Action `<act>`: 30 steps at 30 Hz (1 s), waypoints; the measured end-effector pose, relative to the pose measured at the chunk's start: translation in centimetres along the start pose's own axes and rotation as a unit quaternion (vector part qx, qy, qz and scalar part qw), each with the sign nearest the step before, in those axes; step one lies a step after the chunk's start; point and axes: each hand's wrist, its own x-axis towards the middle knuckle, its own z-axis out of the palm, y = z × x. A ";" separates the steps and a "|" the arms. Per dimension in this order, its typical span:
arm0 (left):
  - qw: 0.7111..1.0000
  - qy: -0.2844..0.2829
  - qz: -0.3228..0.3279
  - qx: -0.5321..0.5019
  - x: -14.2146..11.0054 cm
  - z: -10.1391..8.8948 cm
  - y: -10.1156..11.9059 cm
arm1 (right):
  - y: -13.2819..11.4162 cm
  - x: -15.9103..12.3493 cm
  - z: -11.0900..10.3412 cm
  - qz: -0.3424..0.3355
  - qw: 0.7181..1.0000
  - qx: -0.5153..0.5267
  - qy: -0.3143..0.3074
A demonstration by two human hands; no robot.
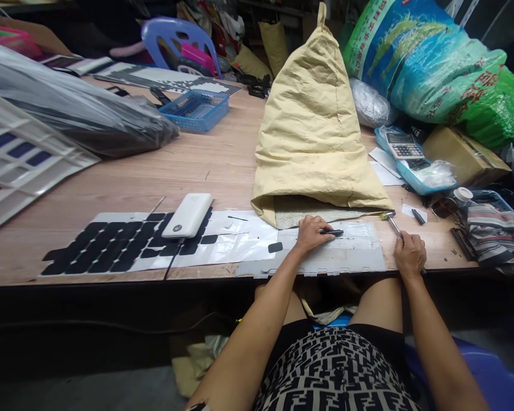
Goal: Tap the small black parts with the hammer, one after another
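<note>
My left hand (310, 233) rests on a clear plastic sheet (360, 237) near the table's front edge, fingers closed on a small flat black strip (332, 232). My right hand (409, 252) is at the sheet's right end, closed round a thin metal tool (394, 224) with a yellowish tip that points up and left. A single black pad (275, 247) lies on the sheet just left of my left hand. Further left is a white backing sheet covered with several black pads (111, 246).
A white power bank (187, 214) with a cable lies on the pads. A tall tan sack (314, 131) stands behind my hands. A blue basket (196, 109), black bag (77, 108), calculator (405, 145), cardboard box (465, 151) and printed sacks (428, 57) crowd the table.
</note>
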 end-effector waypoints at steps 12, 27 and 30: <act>0.978 -0.061 0.177 0.086 -13.0 0.4 0.7 | -0.4 -0.2 -0.2 0.006 1.000 -0.007 -0.011; 0.992 0.092 -0.044 0.072 2.0 2.7 6.1 | -0.4 -0.4 0.1 0.010 1.000 -0.006 -0.014; 0.985 0.102 -0.106 0.092 6.2 4.3 7.0 | -0.5 -0.5 0.0 0.010 1.000 -0.002 -0.021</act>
